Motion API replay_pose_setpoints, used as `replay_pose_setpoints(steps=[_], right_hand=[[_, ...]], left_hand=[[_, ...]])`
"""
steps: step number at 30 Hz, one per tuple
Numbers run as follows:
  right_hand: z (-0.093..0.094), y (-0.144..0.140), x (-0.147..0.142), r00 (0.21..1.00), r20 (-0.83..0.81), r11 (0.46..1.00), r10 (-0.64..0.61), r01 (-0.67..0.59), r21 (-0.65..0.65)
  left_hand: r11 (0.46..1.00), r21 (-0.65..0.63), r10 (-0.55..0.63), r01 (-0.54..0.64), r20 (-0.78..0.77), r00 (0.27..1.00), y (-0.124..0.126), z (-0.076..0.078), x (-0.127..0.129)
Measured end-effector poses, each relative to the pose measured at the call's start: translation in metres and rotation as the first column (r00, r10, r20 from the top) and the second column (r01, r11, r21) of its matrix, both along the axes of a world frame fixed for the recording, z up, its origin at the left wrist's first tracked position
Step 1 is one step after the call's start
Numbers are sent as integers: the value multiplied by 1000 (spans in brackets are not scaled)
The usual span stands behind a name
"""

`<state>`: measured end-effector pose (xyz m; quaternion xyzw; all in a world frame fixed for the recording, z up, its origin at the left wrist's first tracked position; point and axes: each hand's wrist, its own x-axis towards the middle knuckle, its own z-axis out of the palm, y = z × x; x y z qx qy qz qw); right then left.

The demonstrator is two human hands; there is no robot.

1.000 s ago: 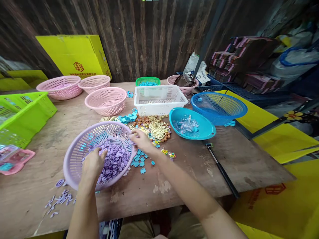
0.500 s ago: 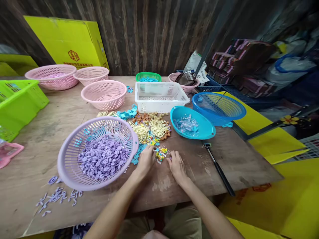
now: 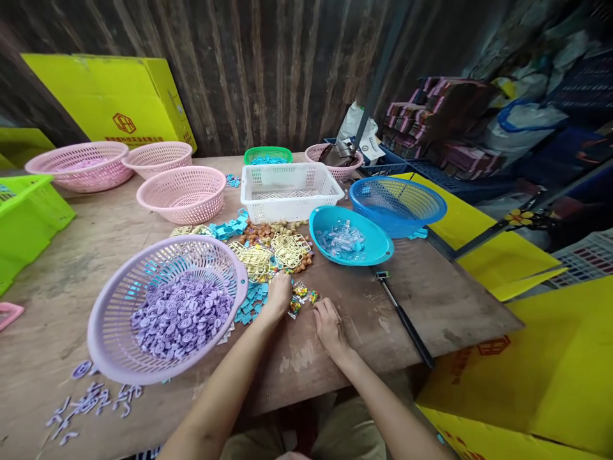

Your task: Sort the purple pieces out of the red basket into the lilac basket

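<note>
My left hand rests on the wooden table with its fingertips on a small clear packet of multicoloured bits. My right hand lies just right of that packet, fingers curled towards it. Whether either hand grips the packet is unclear. A lilac basket full of purple round parts stands to the left of my left hand. Cream plastic frames, brown beads and teal square pieces lie heaped just beyond my hands.
A turquoise bowl holding clear parts, a blue basket, a white crate, three pink baskets and a green one ring the pile. A black rod lies at right. Loose purple pieces sit near the front edge.
Both hands left the lilac basket and came together at the small packet in front of the pile. The view has swung slightly to the right.
</note>
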<state>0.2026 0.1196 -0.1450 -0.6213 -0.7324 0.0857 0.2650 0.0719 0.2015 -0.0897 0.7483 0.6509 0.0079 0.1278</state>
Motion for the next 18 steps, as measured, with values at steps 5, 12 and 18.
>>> replay_pose_setpoints(steps=[5, 12, 18], right_hand=[[1, -2, 1, 993, -119, 1000, 9, -8, 9], [14, -7, 2, 943, -326, 995, -71, 90, 43], [29, 25, -12, 980, -196, 999, -38, 39, 1]], left_hand=[[998, -16, -66, 65, -26, 998, 7, -4, 1], [997, 45, -59, 57, 35, 998, 14, -8, -21], [998, 53, 18, -27, 157, 987, 6, -5, -27]])
